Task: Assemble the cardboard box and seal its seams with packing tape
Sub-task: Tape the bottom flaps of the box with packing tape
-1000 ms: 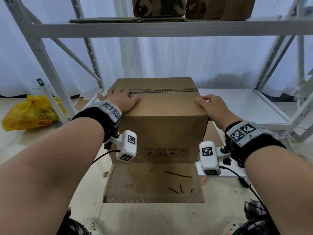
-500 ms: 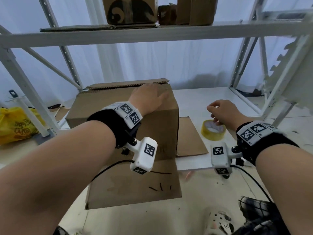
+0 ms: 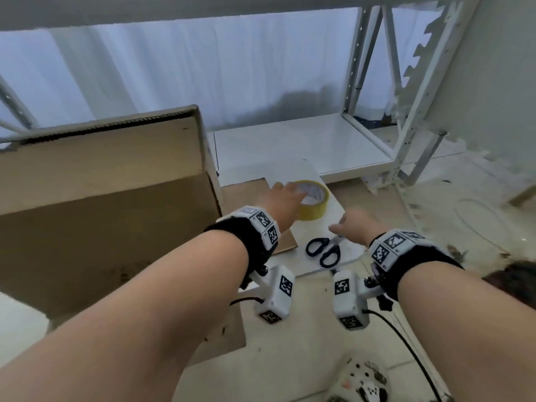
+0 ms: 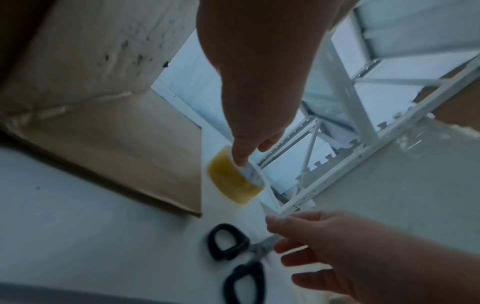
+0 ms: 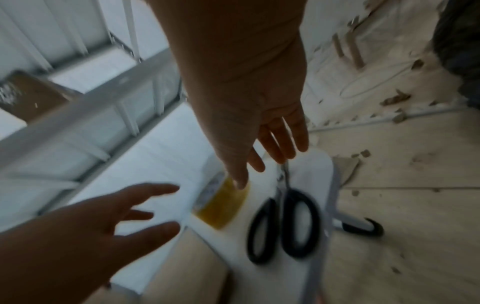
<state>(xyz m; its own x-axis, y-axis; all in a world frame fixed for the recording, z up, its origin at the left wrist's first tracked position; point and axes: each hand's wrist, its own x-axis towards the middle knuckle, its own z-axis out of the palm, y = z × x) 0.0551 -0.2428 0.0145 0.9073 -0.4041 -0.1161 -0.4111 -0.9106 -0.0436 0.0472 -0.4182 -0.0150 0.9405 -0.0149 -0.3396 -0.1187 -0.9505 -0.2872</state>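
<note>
Fingers of the left hand [image 3: 285, 198] are spread and loosely extended over the roll of tape [image 3: 314, 204]; in the left wrist view a fingertip [image 4: 240, 159] is seen at the roll's upper rim, but whether it truly touches cannot be told through the blur. Nothing is grasped by this grip. The right hand [image 3: 358, 227] is likewise released, its fingers straight and apart, held just above the blades of the black-handled scissors [image 3: 323, 250], with no contact that can be confirmed. The tape lies flat on the white board [image 3: 345, 256], at about 11 o'clock from the right hand and directly beneath the left fingers. The scissors are placed just beside the tape, at 5 o'clock from it. The cardboard box [image 3: 101, 198] stands at 9 o'clock from both hands, one flap [image 3: 285, 243] spread on the floor under the left wrist.
</note>
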